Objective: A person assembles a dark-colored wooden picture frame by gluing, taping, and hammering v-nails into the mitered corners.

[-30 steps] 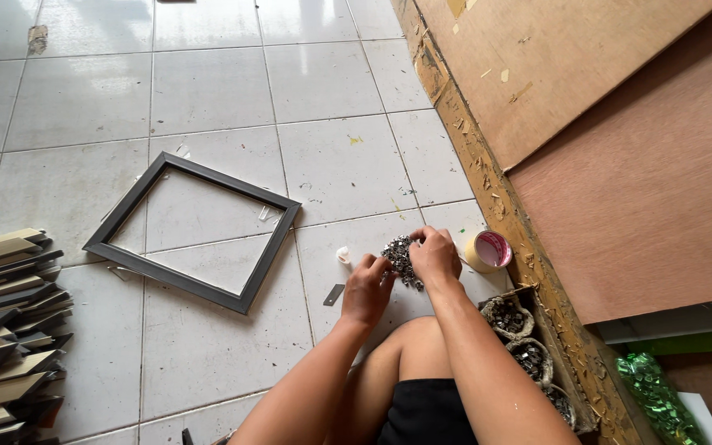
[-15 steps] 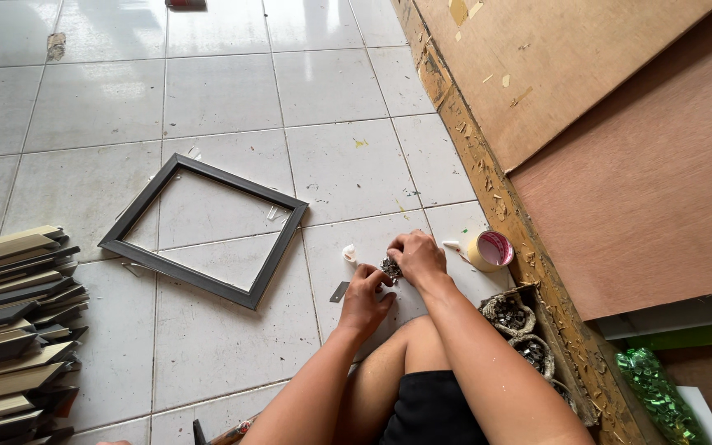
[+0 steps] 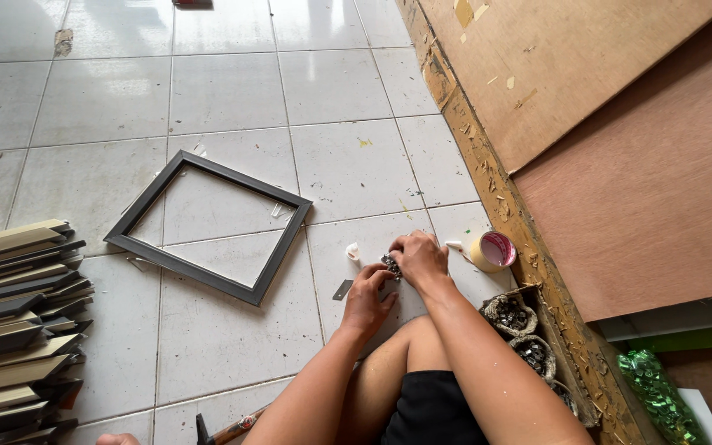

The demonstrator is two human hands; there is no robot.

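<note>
Fasteners (image 3: 391,264), a small dark metal clump, sit pinched between both hands on the white tile floor (image 3: 232,91), just in front of the person's knee.

Largest first: plywood sheets (image 3: 620,148) lean along the right, edge chipped. Dark rectangular picture frame (image 3: 208,227) lies flat on the tiles, well apart from the hands, to their left. Stack of frame mouldings (image 3: 14,321) at left edge, partly cut off. Tape roll (image 3: 493,250) just beside the right hand. Two small tubs of metal bits (image 3: 511,315) near the right forearm. Small flat blade-like piece (image 3: 343,289) and a white scrap (image 3: 353,251) beside the left hand.

Right hand (image 3: 419,257): fingers curled over the clump, gripping from above. Left hand (image 3: 367,298): fingertips pressed together against the clump's lower side.

Step, as a judgement: sorting or pulling one piece loose from the clump. A next move would call for a fine two-finger pinch while the other hand steadies the rest.

Hard to tell: exact kind of fastener, staples or points. Hammer-like tool (image 3: 224,430) at bottom edge is cut off. Green shiny bundle (image 3: 657,395) at bottom right is unclear.
</note>
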